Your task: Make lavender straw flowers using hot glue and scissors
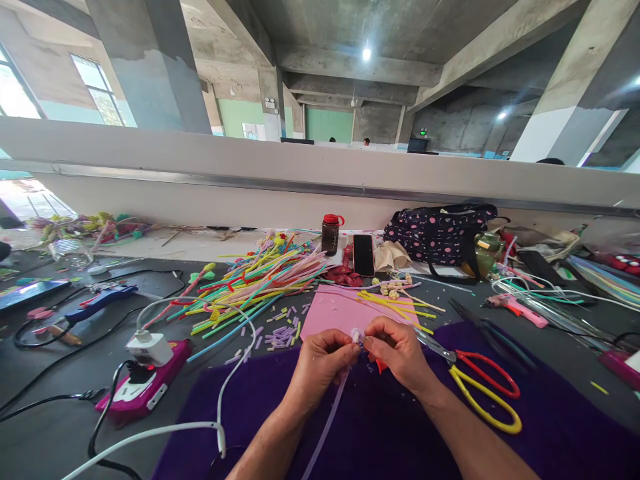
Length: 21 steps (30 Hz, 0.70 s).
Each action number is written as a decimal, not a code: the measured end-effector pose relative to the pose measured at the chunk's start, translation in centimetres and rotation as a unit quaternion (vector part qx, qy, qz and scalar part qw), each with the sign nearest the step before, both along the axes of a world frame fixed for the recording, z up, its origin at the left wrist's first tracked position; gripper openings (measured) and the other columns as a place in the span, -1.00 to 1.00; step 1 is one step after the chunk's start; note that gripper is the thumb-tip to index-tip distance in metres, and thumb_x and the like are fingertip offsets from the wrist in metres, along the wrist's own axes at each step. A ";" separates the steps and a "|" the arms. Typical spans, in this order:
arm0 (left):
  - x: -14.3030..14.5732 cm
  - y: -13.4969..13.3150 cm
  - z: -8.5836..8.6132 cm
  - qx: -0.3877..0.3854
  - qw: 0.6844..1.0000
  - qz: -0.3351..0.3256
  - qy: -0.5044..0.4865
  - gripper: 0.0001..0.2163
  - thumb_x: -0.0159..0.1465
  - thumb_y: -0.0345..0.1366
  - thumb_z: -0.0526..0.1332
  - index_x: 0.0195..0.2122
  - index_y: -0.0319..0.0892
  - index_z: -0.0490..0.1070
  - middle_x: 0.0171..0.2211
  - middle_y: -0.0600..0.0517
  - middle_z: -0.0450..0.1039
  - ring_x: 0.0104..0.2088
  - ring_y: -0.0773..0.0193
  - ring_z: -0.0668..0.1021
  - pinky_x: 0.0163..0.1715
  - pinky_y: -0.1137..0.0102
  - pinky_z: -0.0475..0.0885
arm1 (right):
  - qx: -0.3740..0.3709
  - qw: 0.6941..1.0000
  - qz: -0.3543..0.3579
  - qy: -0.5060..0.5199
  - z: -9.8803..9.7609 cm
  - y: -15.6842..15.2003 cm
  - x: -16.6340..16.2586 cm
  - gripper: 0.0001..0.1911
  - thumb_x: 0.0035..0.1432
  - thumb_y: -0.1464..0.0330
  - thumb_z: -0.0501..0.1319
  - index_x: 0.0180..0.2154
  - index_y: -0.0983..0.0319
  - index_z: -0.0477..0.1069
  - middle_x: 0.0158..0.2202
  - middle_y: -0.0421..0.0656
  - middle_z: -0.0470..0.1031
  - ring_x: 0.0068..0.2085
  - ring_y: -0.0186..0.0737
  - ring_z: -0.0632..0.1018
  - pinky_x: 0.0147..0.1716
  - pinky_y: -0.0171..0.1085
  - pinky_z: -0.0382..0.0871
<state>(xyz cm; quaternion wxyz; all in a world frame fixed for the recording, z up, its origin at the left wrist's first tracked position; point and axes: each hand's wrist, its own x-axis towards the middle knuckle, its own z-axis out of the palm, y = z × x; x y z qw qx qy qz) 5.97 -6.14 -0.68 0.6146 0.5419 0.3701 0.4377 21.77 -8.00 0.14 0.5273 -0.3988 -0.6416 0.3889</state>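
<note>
My left hand [325,357] pinches a small whitish-lilac bud-like piece [357,335] between thumb and fingertips. A long pale lilac strip [327,421] hangs below the hands toward the front edge; whether it joins the bud is hidden by my fingers. My right hand [395,350] is closed at the other side of the bud, its fingertips pressed together against it. Something small and orange-red [381,366] shows just under the right fingers. Both hands are over a dark purple cloth [250,407], in front of a pink sheet [323,310]. Scissors [463,365] with red and yellow handles lie beside my right forearm.
Coloured stems [260,277] are heaped behind on the left, near short purple cut pieces [283,331]. A magenta power strip [150,390] with cables stands left. Farther back are a bottle [330,237], a phone [363,255] and a bag [440,233]. A pink glue gun [523,310] lies right.
</note>
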 end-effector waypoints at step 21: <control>-0.3 0.2 0.0 -0.032 0.999 0.006 -0.032 -0.79 0.02 -0.21 0.29 -0.55 -0.25 0.36 -0.65 0.09 0.38 -0.75 0.50 0.29 -0.80 0.60 0.13 | -0.028 0.999 0.013 -0.016 0.0 0.2 -0.1 -0.84 0.05 0.30 0.21 -0.38 0.28 0.45 -0.59 -0.27 0.37 -0.62 -0.46 0.34 -0.66 -0.46 0.18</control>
